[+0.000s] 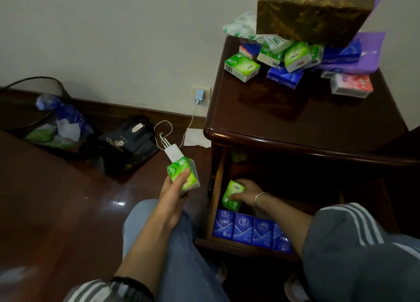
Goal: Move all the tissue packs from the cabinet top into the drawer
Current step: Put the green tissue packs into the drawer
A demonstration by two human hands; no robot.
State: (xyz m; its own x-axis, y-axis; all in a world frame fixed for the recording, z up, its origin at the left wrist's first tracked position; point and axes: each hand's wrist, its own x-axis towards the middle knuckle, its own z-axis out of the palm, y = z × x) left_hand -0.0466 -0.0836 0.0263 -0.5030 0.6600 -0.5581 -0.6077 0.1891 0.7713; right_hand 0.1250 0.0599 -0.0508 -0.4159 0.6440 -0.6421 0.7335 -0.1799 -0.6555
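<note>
Nearest me, the person's blue denim trouser legs [181, 256] fill the foreground, with grey white-striped sleeves on both arms. The left hand [175, 195] is held out over the dark floor just left of the cabinet, fingers and thumb wrapped round a green plastic-wrapped tissue pack [181, 175]. The right hand [246, 191], a thin silver bracelet [258, 198] at its wrist, reaches into the open wooden drawer [216, 199] and clasps a second green tissue pack [231, 196], which stands on end near the drawer's left wall. Along the drawer's near edge a row of blue tissue packs [244, 230] stands side by side. Above, on the glossy dark brown cabinet top [295, 120], a heap of green, blue and red-and-white tissue packs [285, 61] lies towards the back, with a gold-brown patterned tissue box [313, 13] sitting on it and purple plastic wrapping [370, 56] beside it. Further off on the floor are a white charger [173, 153] with its cable, a black paper bag [127, 142] and a black mesh wastebasket [45, 111].
</note>
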